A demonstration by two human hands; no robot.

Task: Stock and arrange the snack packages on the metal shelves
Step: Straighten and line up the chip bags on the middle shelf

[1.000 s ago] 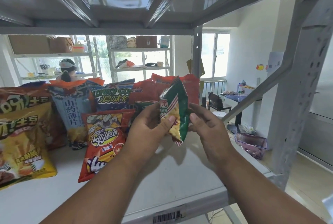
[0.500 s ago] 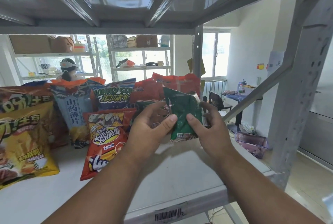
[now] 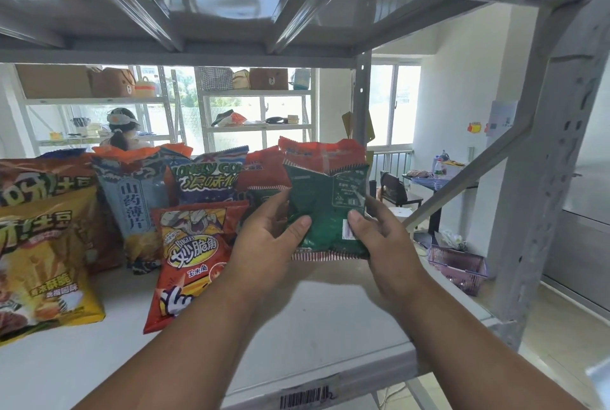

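Green foil faces you: the green snack packet (image 3: 325,211) stands upright with its printed back toward you, held just above the shelf (image 3: 330,310) near its right end, your left hand (image 3: 267,238) pinching its left edge and your right hand (image 3: 379,238) pinching its right edge, thumbs on the near face. Its long axis runs up and down, its striped bottom seam hovering close over the shelf surface, directly in front of the orange-red packet (image 3: 323,153) at the back. Both hands sit equally near, so judge the drop straight down and slightly back, right of the red corn-snack bag (image 3: 194,254).
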